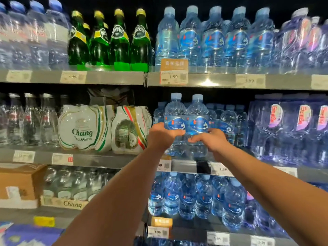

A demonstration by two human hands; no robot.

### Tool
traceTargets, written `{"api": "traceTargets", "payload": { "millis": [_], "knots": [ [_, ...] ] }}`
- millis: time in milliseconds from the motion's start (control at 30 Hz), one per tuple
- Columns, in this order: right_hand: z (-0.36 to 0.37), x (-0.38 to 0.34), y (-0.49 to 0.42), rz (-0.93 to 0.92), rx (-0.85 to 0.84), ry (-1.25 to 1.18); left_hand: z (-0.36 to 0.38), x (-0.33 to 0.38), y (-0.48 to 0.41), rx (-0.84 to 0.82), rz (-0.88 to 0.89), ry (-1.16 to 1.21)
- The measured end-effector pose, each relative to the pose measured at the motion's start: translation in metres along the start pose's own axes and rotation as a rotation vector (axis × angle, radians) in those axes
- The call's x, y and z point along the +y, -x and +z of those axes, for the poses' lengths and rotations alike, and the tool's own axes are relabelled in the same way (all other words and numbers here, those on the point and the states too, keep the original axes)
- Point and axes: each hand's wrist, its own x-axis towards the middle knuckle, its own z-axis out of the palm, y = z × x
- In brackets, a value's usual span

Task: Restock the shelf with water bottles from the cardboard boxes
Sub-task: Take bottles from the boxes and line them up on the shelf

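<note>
Two clear water bottles with blue labels and pale blue caps stand side by side at the front of the middle shelf. My left hand grips the left bottle around its waist. My right hand wraps the right bottle from the right side. Both arms reach up from below. More bottles of the same kind stand behind them, deeper on the shelf. The bottoms of the two held bottles sit at the shelf's front edge.
Chang soda water packs sit left of the bottles, purple-labelled bottles on the right. Green glass bottles and blue water bottles fill the top shelf. A cardboard box rests on the lower left shelf; more water bottles stand below.
</note>
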Motion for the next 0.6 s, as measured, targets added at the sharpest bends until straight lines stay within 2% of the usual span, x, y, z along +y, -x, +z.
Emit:
{"api": "traceTargets", "payload": {
  "millis": [267, 600],
  "knots": [
    [0.017, 0.002, -0.043, 0.007, 0.037, 0.002, 0.011, -0.011, -0.037, 0.016, 0.019, 0.069],
    [0.029, 0.031, -0.068, 0.049, 0.045, 0.072, 0.035, -0.039, -0.051, 0.015, -0.064, 0.024]
  ]
}}
